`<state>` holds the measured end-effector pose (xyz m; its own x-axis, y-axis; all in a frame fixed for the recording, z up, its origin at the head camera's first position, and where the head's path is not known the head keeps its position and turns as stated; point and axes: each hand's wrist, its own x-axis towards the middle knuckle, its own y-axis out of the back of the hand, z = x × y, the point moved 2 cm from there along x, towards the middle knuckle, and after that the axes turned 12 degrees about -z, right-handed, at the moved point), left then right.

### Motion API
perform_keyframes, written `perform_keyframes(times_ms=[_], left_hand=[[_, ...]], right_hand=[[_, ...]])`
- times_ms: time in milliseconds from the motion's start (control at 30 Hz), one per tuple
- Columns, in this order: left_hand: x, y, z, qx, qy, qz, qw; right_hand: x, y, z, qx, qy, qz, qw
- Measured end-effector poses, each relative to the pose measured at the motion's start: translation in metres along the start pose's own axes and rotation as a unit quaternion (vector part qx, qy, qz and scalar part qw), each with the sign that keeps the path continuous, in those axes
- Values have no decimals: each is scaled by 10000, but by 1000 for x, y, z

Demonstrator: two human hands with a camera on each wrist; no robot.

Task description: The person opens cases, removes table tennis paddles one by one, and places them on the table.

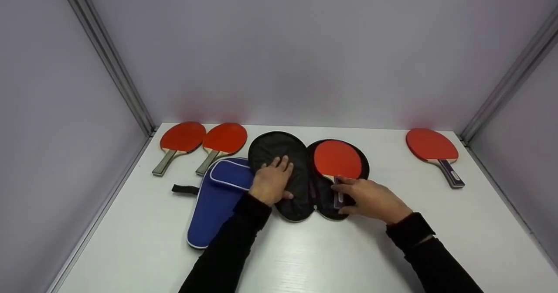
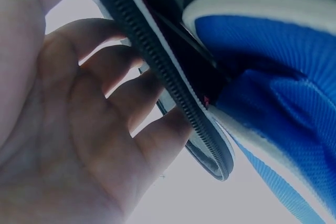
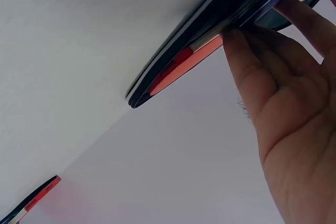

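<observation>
An unzipped black paddle case (image 1: 283, 197) lies spread open on the table. My left hand (image 1: 272, 182) rests with fingers spread on its left half; the left wrist view shows the fingers at the zipped edge (image 2: 152, 59). In the right half lies a red table tennis paddle (image 1: 338, 158), red face up, handle toward me. My right hand (image 1: 368, 197) holds that paddle by its dark handle (image 1: 338, 199), fingers and thumb on it. From the right wrist, the paddle's red edge (image 3: 189, 64) shows inside the case rim.
A blue paddle case (image 1: 218, 206) with white piping and a black strap (image 1: 185, 189) lies to the left, its edge by the black case. Behind it are two red paddles (image 1: 183, 136) (image 1: 226, 137). Another red paddle (image 1: 431, 144) lies far right. Walls (image 1: 279, 57) enclose the white table.
</observation>
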<state>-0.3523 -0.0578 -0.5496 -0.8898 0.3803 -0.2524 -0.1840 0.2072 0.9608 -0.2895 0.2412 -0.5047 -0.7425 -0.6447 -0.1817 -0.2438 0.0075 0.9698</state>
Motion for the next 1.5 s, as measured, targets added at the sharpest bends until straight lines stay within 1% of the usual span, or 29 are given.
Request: perform_keyframes(times_ms=[133,267,433,567,700,833,933,1133,1233,1333,1500], left_hand=[[1,-2,-1,23,10,40,10000],[2,-5,0,80,14,132,9999],[4,-6,0,197,10,228,9995],[5,-4,0,105,10,135,9999],[4,-1,0,12,5,53,10000],[3,1,1,36,12,26,10000],[3,1,1,56,16,27,10000],[4,-1,1,105,32,56,9999],[5,-3,0,134,40,84,9999],[6,-4,0,133,24,63,9999],[5,-4,0,129,31,-19,9999]], right_hand=[[1,1,-2,-180,212,146,9995],[2,3,-4,-468,371,401,9974],[1,4,-4,-771,575,852,9917],[-2,9,-4,-963,673,1207,9857],[-5,15,-6,-1315,801,1630,9745],[-7,21,-6,-1710,939,2135,9573],[-9,25,-5,-1865,968,2545,9440],[-11,32,0,-1951,841,3354,9178],[-13,35,4,-1950,643,3628,9089],[-15,38,7,-1871,392,3735,9077],[-20,41,11,-1619,54,3686,9154]])
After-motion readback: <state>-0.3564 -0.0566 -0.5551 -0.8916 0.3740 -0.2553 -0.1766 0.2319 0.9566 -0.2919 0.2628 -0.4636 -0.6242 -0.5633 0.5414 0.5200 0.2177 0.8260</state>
